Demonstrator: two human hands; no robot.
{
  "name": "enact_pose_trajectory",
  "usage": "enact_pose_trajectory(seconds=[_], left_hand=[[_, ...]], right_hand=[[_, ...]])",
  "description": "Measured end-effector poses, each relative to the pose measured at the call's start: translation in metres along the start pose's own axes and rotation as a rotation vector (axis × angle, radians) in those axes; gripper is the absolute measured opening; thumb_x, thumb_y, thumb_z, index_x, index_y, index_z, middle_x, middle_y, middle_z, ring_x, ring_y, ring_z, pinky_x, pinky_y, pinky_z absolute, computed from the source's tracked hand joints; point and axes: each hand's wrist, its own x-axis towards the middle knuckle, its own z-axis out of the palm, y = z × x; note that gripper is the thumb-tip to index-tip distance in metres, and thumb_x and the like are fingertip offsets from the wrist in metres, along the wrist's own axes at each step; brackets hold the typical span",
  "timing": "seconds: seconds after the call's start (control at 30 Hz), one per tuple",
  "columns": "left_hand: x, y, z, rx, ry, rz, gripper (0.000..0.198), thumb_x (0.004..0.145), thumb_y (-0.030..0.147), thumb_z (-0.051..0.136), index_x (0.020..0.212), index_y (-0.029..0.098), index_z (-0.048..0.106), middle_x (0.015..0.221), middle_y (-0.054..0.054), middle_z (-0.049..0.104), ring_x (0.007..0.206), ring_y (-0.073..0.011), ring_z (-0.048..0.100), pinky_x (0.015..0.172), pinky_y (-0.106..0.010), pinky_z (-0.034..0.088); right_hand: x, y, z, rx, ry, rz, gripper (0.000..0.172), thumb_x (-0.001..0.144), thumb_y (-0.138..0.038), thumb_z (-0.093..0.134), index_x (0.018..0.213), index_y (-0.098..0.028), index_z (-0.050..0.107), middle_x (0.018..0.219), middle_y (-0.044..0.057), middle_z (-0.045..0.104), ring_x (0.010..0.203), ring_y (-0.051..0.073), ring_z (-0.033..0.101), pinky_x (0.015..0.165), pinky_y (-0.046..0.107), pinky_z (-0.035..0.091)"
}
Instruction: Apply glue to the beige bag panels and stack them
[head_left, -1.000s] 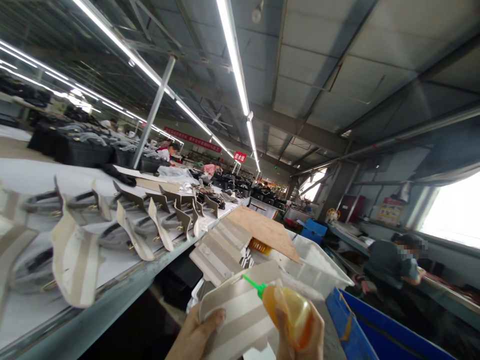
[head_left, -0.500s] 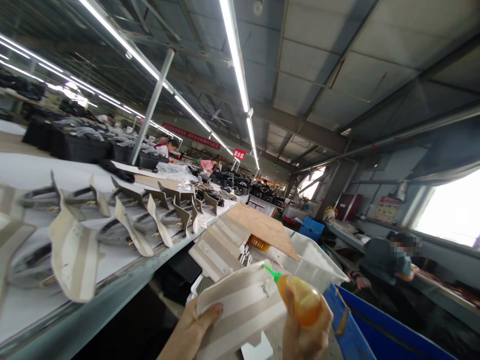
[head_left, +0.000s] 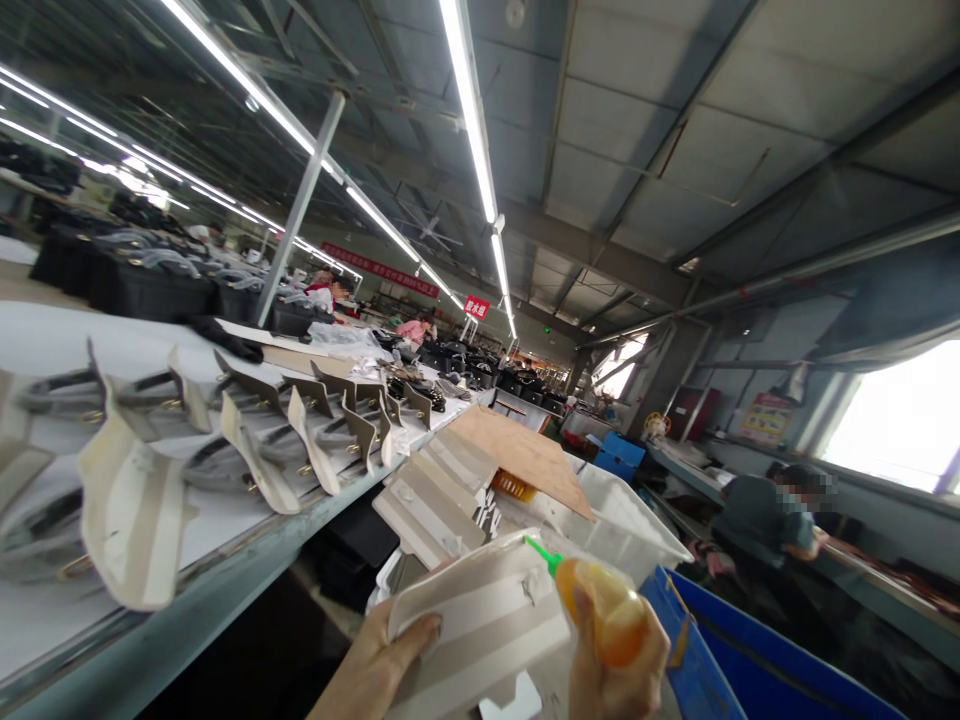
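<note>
My left hand (head_left: 386, 655) grips the left edge of a beige bag panel (head_left: 487, 610) with lighter stripes, its thumb lying on top. Closed around a squeeze bottle (head_left: 606, 610) of amber liquid is my right hand (head_left: 622, 670). The bottle's green nozzle (head_left: 541, 553) points left, with its tip at the panel's upper edge; whether it touches I cannot tell. A small white notched piece (head_left: 512, 698) lies at the panel's lower part. Just beyond, more beige panels (head_left: 431, 505) lie stacked, partly overlapping.
On the left, a long white-topped table (head_left: 202, 520) bears several curved panels with handles (head_left: 131, 510). A brown board (head_left: 521, 450) rests by a white bin (head_left: 622, 520). To the right stand a blue bin (head_left: 780, 640) and a seated person (head_left: 757, 520).
The bottle's nozzle has shifted slightly left and down along the panel's upper edge. Both hands keep their hold. The view has moved a little, sliding the table's panels leftward.
</note>
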Motion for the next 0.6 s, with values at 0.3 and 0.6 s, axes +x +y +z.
enact_pose_trajectory(seconds=[0.3, 0.6], left_hand=[[0.003, -0.003, -0.004, 0.01, -0.079, -0.004, 0.06, 0.065, 0.051, 0.083, 0.116, 0.022, 0.073, 0.089, -0.004, 0.08, 0.08, -0.0239, 0.07, 0.077, -0.03, 0.052], [0.0, -0.002, -0.001, 0.006, 0.048, -0.029, 0.049, 0.059, 0.048, 0.086, 0.092, 0.013, 0.075, 0.07, -0.003, 0.077, 0.063, -0.019, 0.067, 0.057, -0.024, 0.049]], right_hand=[[0.007, 0.006, -0.002, -0.027, -0.008, 0.035, 0.078, 0.06, -0.078, 0.069, 0.112, -0.019, 0.059, 0.097, 0.011, 0.063, 0.089, 0.029, 0.061, 0.075, 0.039, 0.049], [0.001, 0.021, -0.005, 0.053, 0.027, -0.014, 0.077, 0.058, -0.077, 0.07, 0.103, -0.016, 0.06, 0.097, 0.01, 0.063, 0.084, 0.025, 0.06, 0.074, 0.036, 0.051]])
